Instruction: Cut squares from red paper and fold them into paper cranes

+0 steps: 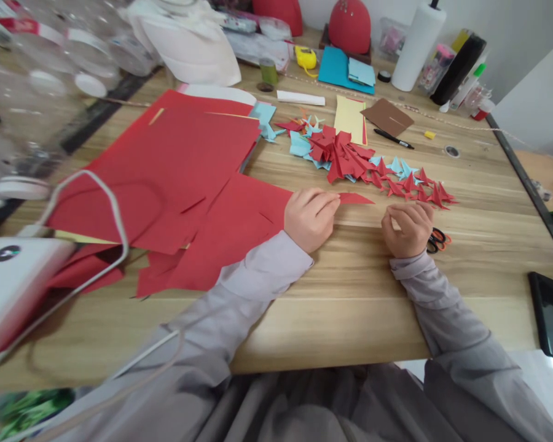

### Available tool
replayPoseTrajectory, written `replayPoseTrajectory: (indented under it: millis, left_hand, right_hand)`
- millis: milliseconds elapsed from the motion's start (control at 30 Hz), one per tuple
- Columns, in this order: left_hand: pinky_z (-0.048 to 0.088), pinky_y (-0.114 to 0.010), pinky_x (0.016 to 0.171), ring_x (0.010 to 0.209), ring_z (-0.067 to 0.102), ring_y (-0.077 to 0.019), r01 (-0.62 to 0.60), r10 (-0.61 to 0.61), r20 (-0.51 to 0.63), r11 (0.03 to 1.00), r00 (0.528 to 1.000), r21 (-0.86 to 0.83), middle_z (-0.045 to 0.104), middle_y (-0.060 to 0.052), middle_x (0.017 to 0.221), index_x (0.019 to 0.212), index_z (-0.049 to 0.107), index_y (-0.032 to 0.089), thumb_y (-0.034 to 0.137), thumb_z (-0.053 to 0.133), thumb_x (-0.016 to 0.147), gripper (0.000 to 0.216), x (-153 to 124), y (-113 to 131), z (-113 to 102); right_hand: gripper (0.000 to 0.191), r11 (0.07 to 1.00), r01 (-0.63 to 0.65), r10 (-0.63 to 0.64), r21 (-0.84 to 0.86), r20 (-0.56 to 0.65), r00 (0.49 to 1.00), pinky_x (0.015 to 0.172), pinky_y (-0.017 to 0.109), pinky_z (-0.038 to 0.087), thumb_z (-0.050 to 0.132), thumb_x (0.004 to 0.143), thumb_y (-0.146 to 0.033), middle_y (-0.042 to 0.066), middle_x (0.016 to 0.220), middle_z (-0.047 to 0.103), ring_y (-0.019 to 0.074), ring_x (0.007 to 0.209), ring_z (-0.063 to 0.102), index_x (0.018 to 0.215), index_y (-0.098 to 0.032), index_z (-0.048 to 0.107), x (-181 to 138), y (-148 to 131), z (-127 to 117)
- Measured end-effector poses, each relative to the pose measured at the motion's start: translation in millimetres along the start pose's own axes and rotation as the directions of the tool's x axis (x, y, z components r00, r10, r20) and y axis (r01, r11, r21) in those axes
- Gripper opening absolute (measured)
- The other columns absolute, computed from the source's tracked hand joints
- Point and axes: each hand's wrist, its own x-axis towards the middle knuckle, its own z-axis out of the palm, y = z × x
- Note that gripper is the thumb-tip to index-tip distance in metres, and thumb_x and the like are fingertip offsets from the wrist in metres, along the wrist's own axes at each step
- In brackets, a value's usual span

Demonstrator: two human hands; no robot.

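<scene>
My left hand point(311, 218) pinches a narrow folded piece of red paper point(358, 199), its pointed end sticking out to the right. Under and beside that wrist spread large red paper sheets point(179, 166). My right hand point(408, 229) is closed with curled fingers, apart from the folded paper; whether anything is inside it is hidden. Just right of it lie scissors point(437, 240) with black and orange handles, partly covered by the hand. Beyond both hands is a heap of folded red paper shapes point(338, 153), with light blue folded pieces point(396, 167) among them.
A white device point(23, 270) with a looping cable stands at left, near clear plastic bottles point(41, 116). A black pen point(393, 139), brown paper point(387, 116), tape measure point(305, 57) and white bottle point(418, 46) sit farther back. A phone point(550, 316) lies at the right edge.
</scene>
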Motion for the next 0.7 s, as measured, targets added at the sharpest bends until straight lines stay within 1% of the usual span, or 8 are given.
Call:
replayPoseTrajectory:
  millis: [133,233,300,367,433,500,600,700]
  left_hand:
    - [0.051,-0.036,0.069,0.082,0.064,-0.0201,0.048,-0.049,-0.003,0.988,0.999,-0.144,0.074,-0.009,0.087,0.086,0.07,0.017,0.016,0.051,0.086,0.019,2,4,1]
    - [0.053,-0.033,0.07,0.078,0.066,-0.0178,0.22,-0.213,0.059,0.901,0.975,-0.374,0.073,-0.009,0.084,0.079,0.069,0.016,0.023,0.054,0.087,0.018,6,14,2]
    - [0.054,-0.031,0.068,0.074,0.067,-0.017,0.412,-0.378,0.183,0.715,0.908,-0.565,0.073,-0.009,0.08,0.075,0.068,0.015,0.029,0.059,0.085,0.019,9,23,2]
    - [0.055,-0.03,0.061,0.062,0.067,-0.0165,0.615,-0.52,0.388,0.387,0.761,-0.687,0.071,-0.007,0.069,0.075,0.067,0.014,0.034,0.061,0.083,0.022,11,32,3]
    - [0.057,-0.032,0.061,0.061,0.068,-0.0177,0.714,-0.522,0.579,0.086,0.626,-0.694,0.071,-0.006,0.066,0.078,0.066,0.013,0.037,0.064,0.079,0.025,14,40,2]
    - [0.056,-0.03,0.056,0.056,0.066,-0.0173,0.736,-0.512,0.65,-0.051,0.561,-0.675,0.069,-0.005,0.061,0.077,0.065,0.012,0.039,0.068,0.075,0.027,15,43,2]
    - [0.05,-0.026,0.046,0.044,0.059,-0.0134,0.756,-0.513,0.669,-0.056,0.538,-0.652,0.064,-0.002,0.051,0.072,0.065,0.012,0.039,0.072,0.071,0.028,16,43,0]
    - [0.048,-0.024,0.043,0.04,0.055,-0.0109,0.787,-0.482,0.691,-0.005,0.539,-0.618,0.061,-0.001,0.047,0.067,0.064,0.013,0.035,0.073,0.07,0.024,16,41,-1]
  right_hand:
    - [0.011,0.995,-0.087,0.085,0.058,0.03,0.996,0.085,0.039,0.044,0.058,0.083,-0.023,0.007,0.085,0.072,0.0207,0.08,0.066,0.09,-0.021,0.067,1,-5,0]
    - [0.031,0.955,-0.191,0.17,0.226,0.108,0.979,0.084,0.039,0.049,0.059,0.084,-0.03,0.012,0.098,0.071,0.0224,0.088,0.067,0.112,-0.018,0.059,1,-14,2]
    - [0.038,0.853,-0.321,0.261,0.411,0.197,0.945,0.079,0.037,0.052,0.06,0.083,-0.036,0.012,0.101,0.07,0.0212,0.086,0.067,0.116,-0.017,0.055,1,-19,6]
    - [0.035,0.67,-0.476,0.344,0.569,0.331,0.879,0.07,0.034,0.054,0.061,0.083,-0.042,0.009,0.094,0.071,0.0193,0.078,0.068,0.108,-0.018,0.058,1,-23,8]
    - [0.03,0.468,-0.614,0.389,0.636,0.475,0.789,0.062,0.031,0.054,0.061,0.081,-0.049,0.004,0.079,0.071,0.0169,0.067,0.066,0.091,-0.02,0.061,2,-26,9]
    - [0.033,0.306,-0.705,0.406,0.64,0.582,0.704,0.054,0.029,0.052,0.064,0.077,-0.052,0.001,0.065,0.067,0.0144,0.056,0.061,0.078,-0.02,0.061,3,-29,8]
    - [0.037,0.166,-0.765,0.432,0.622,0.652,0.624,0.046,0.026,0.047,0.069,0.072,-0.054,-0.002,0.056,0.062,0.0111,0.046,0.054,0.068,-0.019,0.059,6,-31,6]
    - [0.036,0.15,-0.767,0.481,0.624,0.631,0.608,0.045,0.023,0.043,0.074,0.067,-0.05,-0.003,0.054,0.059,0.0089,0.046,0.05,0.064,-0.018,0.06,10,-31,4]
